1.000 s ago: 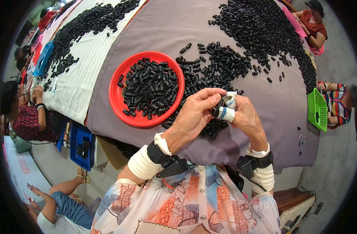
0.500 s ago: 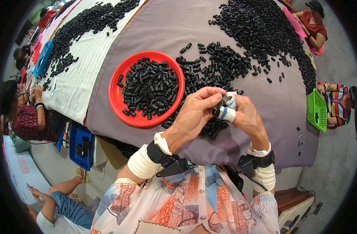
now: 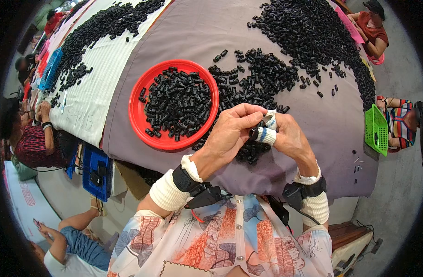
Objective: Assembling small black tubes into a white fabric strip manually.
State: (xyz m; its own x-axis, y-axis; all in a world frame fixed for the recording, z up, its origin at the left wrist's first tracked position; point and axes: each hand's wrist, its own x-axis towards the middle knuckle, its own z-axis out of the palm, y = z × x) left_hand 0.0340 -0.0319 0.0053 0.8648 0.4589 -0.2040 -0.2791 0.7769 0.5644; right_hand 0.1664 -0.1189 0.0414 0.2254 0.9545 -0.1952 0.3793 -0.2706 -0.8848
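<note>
My left hand (image 3: 226, 138) and my right hand (image 3: 290, 136) meet over the near edge of a loose heap of small black plastic parts (image 3: 269, 71). Both are closed, fingertips pinched around one small black plastic part (image 3: 254, 134), mostly covered by the fingers. White cloth wraps (image 3: 267, 135) with blue stripes cover fingers of my right hand. Left of my hands lies a round red tray (image 3: 138, 122), with many similar short, cylinder-like black parts (image 3: 179, 101) piled in it.
A bigger heap of black parts (image 3: 308, 34) spreads across the far right of the grey cloth (image 3: 174, 37). A green basket (image 3: 375, 131) stands at the right edge. Co-workers sit left and right; a blue crate (image 3: 95, 173) is below the table at left.
My hands stay together around the small black part. The fingers of my right hand and their wraps have shifted slightly left; the tray and heaps look the same.
</note>
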